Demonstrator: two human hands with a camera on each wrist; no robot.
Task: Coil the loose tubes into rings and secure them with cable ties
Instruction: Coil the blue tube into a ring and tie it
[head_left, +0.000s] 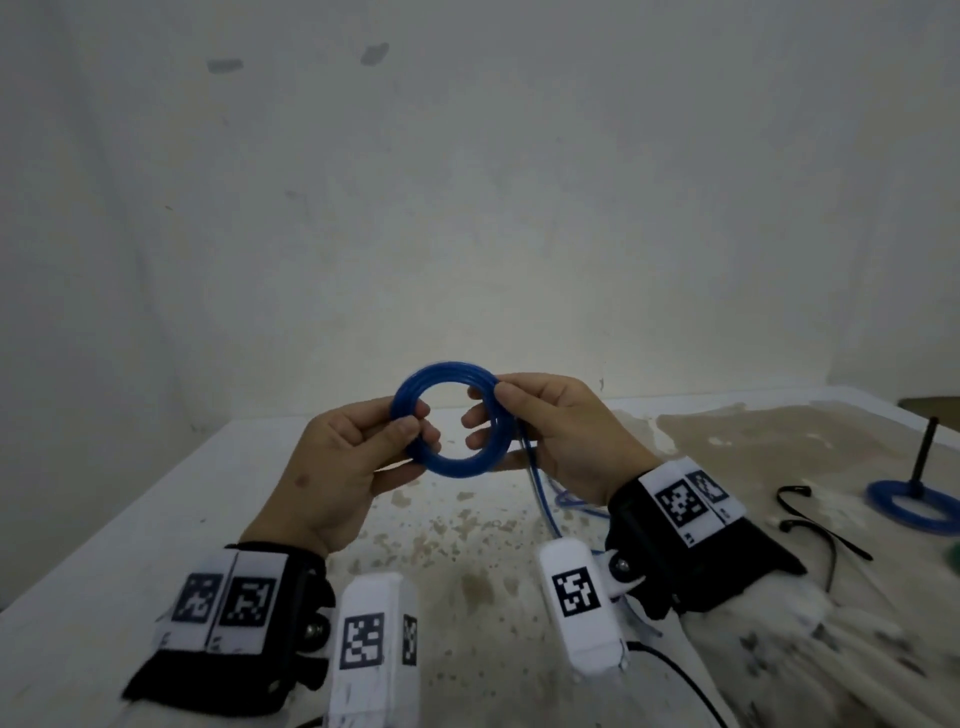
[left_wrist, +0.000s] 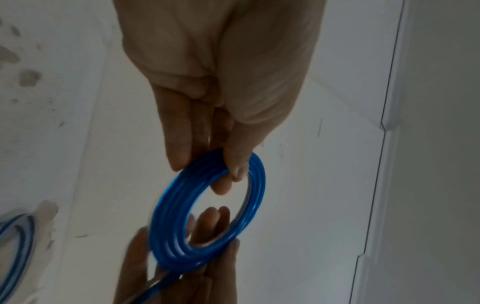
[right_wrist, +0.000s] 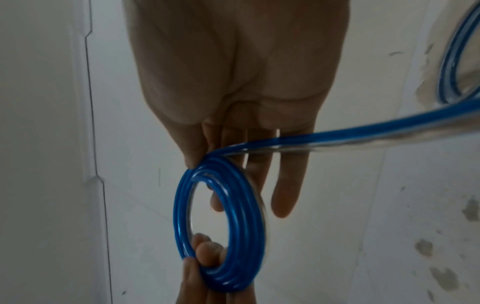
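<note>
A blue tube is wound into a ring (head_left: 448, 421) held upright above the white table (head_left: 130, 519). My left hand (head_left: 358, 457) pinches the ring's left side between thumb and fingers; the left wrist view shows the thumb (left_wrist: 237, 164) across the coil (left_wrist: 207, 209). My right hand (head_left: 545, 431) pinches the right side, thumb on top, fingers behind. The tube's loose tail (right_wrist: 363, 131) leaves the coil (right_wrist: 221, 226) at the right thumb and runs down to loose loops (head_left: 571, 504) on the table.
At the right of the table a finished blue ring (head_left: 914, 506) lies around the base of a black upright post (head_left: 925, 452). Two black cable ties (head_left: 810, 519) lie beside it. The tabletop is stained brown toward the right. A plain wall stands behind.
</note>
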